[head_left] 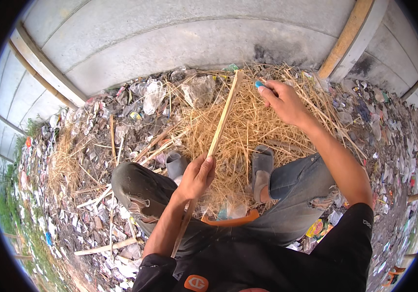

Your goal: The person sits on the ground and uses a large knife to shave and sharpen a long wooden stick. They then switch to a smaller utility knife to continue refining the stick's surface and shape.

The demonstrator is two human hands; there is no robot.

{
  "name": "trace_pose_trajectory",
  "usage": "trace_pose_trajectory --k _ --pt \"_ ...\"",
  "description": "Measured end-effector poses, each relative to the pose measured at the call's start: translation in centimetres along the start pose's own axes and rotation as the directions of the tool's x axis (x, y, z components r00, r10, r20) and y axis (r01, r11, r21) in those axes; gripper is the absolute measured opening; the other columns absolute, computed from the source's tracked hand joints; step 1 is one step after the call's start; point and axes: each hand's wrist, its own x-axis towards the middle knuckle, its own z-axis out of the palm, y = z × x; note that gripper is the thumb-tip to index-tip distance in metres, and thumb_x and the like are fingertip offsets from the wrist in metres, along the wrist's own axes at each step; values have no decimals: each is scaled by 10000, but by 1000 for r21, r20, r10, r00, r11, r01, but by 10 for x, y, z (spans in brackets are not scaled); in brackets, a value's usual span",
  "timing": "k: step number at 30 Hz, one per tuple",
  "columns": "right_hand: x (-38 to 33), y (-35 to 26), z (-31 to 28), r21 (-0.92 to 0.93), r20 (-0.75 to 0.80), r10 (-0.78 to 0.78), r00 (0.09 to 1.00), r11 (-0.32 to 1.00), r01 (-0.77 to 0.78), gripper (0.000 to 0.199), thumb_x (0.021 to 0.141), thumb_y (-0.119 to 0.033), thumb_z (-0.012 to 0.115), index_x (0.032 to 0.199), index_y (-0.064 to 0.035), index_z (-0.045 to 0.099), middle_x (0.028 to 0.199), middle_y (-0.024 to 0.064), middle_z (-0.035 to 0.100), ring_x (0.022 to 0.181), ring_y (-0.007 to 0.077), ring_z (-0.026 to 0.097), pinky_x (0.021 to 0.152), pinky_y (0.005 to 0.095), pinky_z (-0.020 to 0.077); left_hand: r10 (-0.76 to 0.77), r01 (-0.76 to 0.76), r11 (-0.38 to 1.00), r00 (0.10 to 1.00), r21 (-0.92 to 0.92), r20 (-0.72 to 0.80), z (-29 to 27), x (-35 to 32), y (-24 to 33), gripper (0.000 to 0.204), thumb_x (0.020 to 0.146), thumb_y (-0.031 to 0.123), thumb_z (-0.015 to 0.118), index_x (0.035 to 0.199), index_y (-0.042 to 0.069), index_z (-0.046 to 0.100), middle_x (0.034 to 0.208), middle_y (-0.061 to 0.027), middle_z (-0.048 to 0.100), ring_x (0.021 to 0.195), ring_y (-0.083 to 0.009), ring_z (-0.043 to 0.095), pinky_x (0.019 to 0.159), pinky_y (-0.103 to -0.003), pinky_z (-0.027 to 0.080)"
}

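Observation:
My left hand [197, 177] is closed around a long, pale split-bamboo strip [224, 119]. The strip slants from beside my left forearm, past my left knee, up to its far end above the straw. My right hand [283, 101] is closed just right of that far end, a small gap away. A small bright blue piece [259, 84] shows at its fingertips; whether it is a tool's handle or a finger wrap I cannot make out. Thin straw-coloured shavings [248, 126] lie heaped between and beyond my sandalled feet.
I sit with knees apart, an orange seat edge [233, 219] showing between my thighs. Scattered plastic litter [87, 165] covers the ground on both sides. Loose bamboo pieces [105, 246] lie to the left. A grey concrete panel wall [194, 44] with posts stands ahead.

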Motion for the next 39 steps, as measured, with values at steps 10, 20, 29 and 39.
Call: trace_pose_trajectory --k 10,20,29,39 --pt "-40 -63 53 -37 522 -162 838 976 212 490 1032 -417 513 915 42 636 635 220 626 606 372 647 595 479 491 110 -103 989 992 108 -65 9 17 4 331 1107 323 387 945 59 502 684 66 408 576 -30 380 514 -224 319" --pt "-20 -18 76 -226 393 -156 906 939 260 551 1035 -485 504 792 -8 632 493 116 533 412 271 532 443 456 440 7 34 943 993 331 -121 11 14 2 407 1100 350 393 918 5 511 612 -50 487 557 -143 469 530 -348 407" --pt "0 17 40 -311 195 6 981 949 56 581 1060 -484 456 727 -24 579 459 53 428 389 201 425 423 397 350 19 8 903 998 429 -60 13 -6 -13 346 1080 274 451 900 -15 510 623 -177 521 559 -306 533 566 -418 428" --pt "-32 -18 72 -153 384 -227 895 940 304 575 1048 -484 478 735 -16 593 455 80 463 393 222 473 433 405 401 143 -40 842 978 539 -151 17 7 3 254 1046 202 520 916 -16 502 626 -217 553 594 -438 564 563 -464 431"
